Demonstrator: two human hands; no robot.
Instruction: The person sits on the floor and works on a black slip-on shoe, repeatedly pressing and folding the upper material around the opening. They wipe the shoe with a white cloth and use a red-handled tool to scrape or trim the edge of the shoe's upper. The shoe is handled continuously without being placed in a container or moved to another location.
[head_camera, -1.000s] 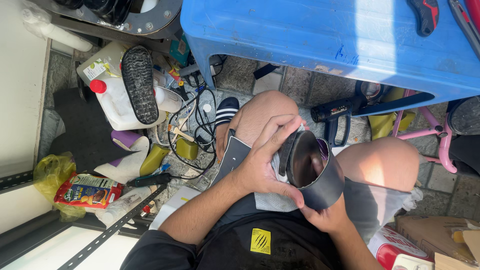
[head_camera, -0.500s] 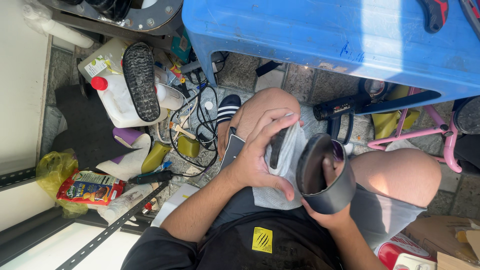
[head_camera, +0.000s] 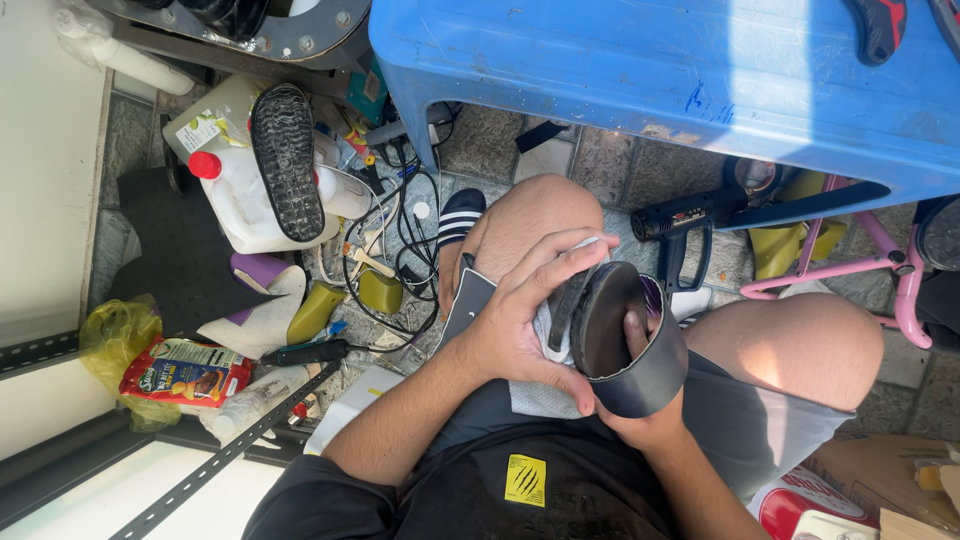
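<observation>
My right hand (head_camera: 640, 420) holds the black rubber ring (head_camera: 630, 340) over my lap, thumb inside. My left hand (head_camera: 530, 320) has just slid to nine o'clock, pressing the white cloth (head_camera: 545, 395) against it.

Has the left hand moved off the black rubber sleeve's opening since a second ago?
Yes. The left hand, which covered the black rubber sleeve's opening, has slid toward the knee onto the white cloth, leaving it uncovered.

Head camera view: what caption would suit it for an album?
Seated person's left hand presses a white cloth against a dark shoe sole held by the right hand.
</observation>
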